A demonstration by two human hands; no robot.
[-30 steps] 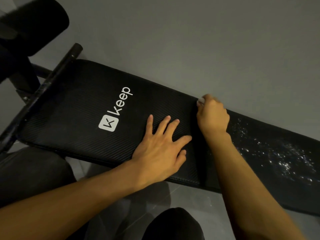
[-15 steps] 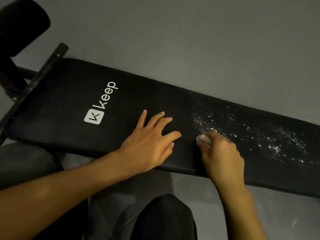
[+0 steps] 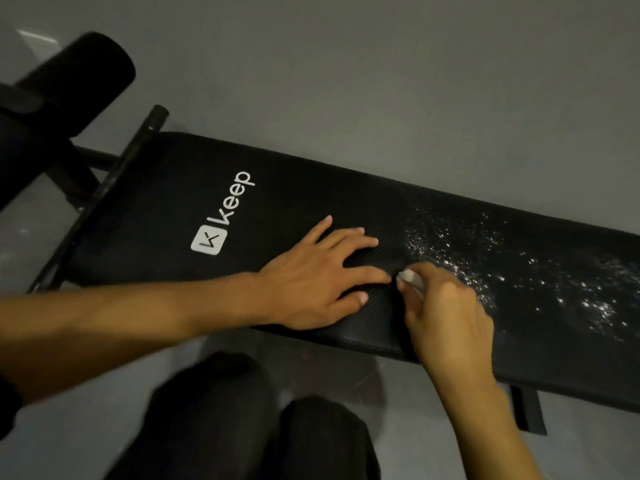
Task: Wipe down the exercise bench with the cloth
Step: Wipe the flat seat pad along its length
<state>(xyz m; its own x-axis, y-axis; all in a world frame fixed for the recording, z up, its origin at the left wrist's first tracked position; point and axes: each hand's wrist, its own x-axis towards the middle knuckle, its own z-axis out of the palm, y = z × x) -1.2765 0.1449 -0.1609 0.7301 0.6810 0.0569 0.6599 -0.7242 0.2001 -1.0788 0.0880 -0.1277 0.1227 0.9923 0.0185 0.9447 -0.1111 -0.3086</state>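
mid-wipe: left hand (image 3: 311, 282) flat on the bench (image 3: 166, 209), fingers spread; right hand (image 3: 446, 313) pinches a white cloth (image 3: 410, 277). next likely: sweep right through the droplets (image 3: 485, 258).

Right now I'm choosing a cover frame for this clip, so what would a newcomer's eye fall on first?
Probably the glittering white specks scattered over the right half of the black bench. Next comes the white keep logo toward its left end. Between them, the left hand lies flat on the pad beside the right hand, which pinches a small pale cloth.
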